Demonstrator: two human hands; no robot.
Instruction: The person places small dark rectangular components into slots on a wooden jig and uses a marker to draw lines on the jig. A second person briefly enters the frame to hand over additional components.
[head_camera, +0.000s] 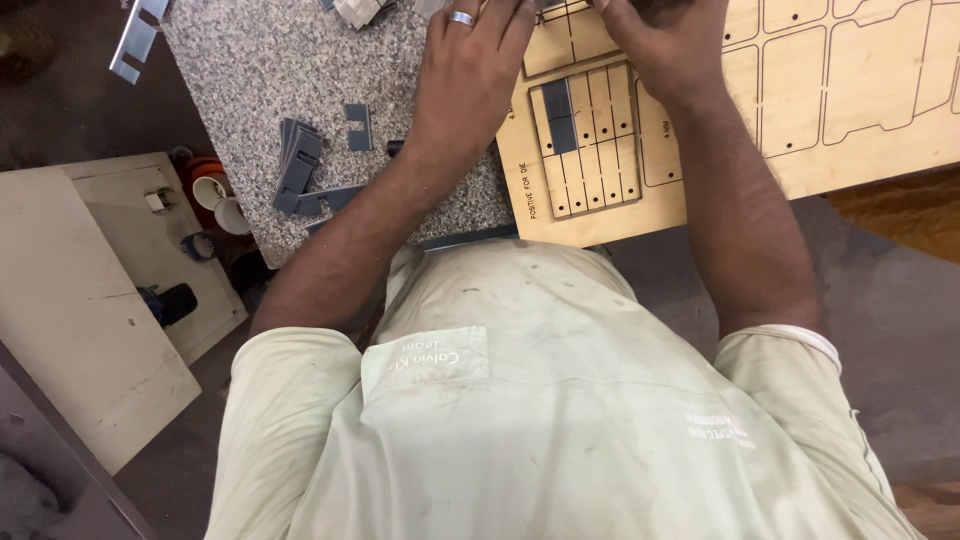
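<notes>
At far left, a pale board (80, 300) is leaning beside the speckled stone table (250, 80), with small cups (220, 200) tucked between them. Grey rubber strips (298, 160) are lying stacked on the table, near your left forearm. Your left hand (470, 70), wearing a ring, is resting flat, fingers spread, at the left edge of the plywood die board (850, 110); it is gripping nothing. Your right hand (660, 40) is pressing on the board's upper part; whether it is gripping anything cannot be told. The board is lying across the table's right side, grey pads (560, 115) sitting in its slots.

Grey strips (298, 165) lie on a speckled stone slab (260, 70), beside pale boards (80, 300) and cups (222, 203).
</notes>
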